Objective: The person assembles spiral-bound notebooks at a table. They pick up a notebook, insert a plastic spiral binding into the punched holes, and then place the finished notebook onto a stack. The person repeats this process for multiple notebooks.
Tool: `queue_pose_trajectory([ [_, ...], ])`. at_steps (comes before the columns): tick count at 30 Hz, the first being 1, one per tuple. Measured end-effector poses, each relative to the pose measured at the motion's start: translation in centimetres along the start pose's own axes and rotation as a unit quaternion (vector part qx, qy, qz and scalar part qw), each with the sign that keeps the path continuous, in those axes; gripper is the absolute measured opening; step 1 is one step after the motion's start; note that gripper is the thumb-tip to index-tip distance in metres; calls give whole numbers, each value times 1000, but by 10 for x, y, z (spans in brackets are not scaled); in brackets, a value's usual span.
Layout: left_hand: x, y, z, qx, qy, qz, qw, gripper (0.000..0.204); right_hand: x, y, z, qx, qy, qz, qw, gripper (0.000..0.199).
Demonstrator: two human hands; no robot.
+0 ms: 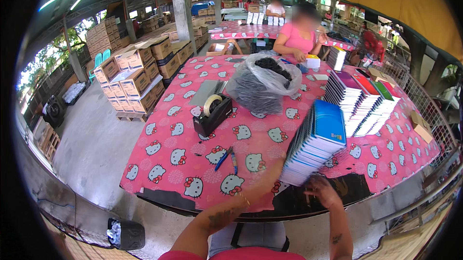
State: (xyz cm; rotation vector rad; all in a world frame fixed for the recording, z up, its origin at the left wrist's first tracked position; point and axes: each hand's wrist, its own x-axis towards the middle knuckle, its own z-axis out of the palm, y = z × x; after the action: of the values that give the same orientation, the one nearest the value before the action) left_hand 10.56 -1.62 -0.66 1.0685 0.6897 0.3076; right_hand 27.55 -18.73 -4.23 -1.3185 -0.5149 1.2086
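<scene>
Blue-covered notebooks lean in a stack against the raised left hand, whose grip is hidden. The right hand curls, fingers gripping the stack's lower edge.

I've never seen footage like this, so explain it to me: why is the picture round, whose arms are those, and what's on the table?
There is no machine here. A person wears a wide-angle camera on the head, looking down, so the picture bends at the rim. The arms at the bottom are the wearer's own. The left hand and right hand steady a tilted stack of notebooks with a blue cover. On the pink patterned table lie a tape dispenser, two pens, a plastic bag of dark pieces, and more notebook stacks. Another person works at the far side.
</scene>
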Motion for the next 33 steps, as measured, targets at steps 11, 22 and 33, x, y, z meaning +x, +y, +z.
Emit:
queue_pose_trajectory([
  [11, 131, -10, -75, -111, -84, 75, 987, 65, 3, 36, 123, 308, -35, -43, 950, 42],
  [22, -61, -25, -161, 657, 317, 214, 650, 65, 30, 54, 118, 294, 13, -41, 955, 45],
  [33, -55, 2, -199, 448, 241, 245, 825, 51, -52, -32, 90, 118, 131, -232, 957, 18],
])
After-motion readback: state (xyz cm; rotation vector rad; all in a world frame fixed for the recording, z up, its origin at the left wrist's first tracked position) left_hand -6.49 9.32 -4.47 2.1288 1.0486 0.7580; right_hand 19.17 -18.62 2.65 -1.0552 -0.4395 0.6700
